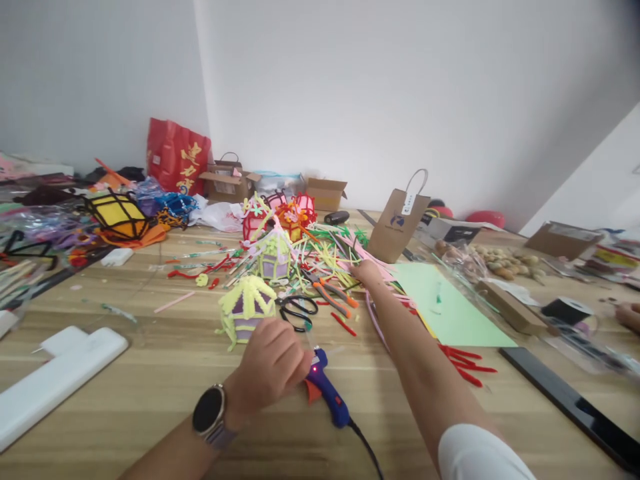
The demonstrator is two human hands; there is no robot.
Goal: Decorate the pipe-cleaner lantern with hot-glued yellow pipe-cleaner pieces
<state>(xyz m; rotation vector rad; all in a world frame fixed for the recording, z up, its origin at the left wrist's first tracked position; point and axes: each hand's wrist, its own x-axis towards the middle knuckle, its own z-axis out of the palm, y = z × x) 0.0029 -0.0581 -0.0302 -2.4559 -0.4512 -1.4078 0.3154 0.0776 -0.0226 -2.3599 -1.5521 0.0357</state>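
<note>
My left hand [273, 363], wearing a watch [209, 410] on its wrist, is closed in front of a small yellow and purple pipe-cleaner lantern [240, 307]. Its curled fingers hide whatever they hold. Right beside its thumb lies a blue glue gun [327, 390] with a lit red light and a black cord. My right hand [367, 272] reaches out to a heap of loose coloured pipe cleaners [345, 250]; its fingers are mostly hidden there. Between the hands lie black scissors [297, 312] and orange-handled pliers [333, 293]. Another yellow-green lantern [274, 257] stands behind.
A white power strip [65, 380] is at left, near a yellow and black lantern [120, 215]. At right lie a green sheet [450, 307] and a long black bar [570, 403]. A brown paper bag [397, 227] stands behind. Another person's hand [629, 317] shows at the right edge.
</note>
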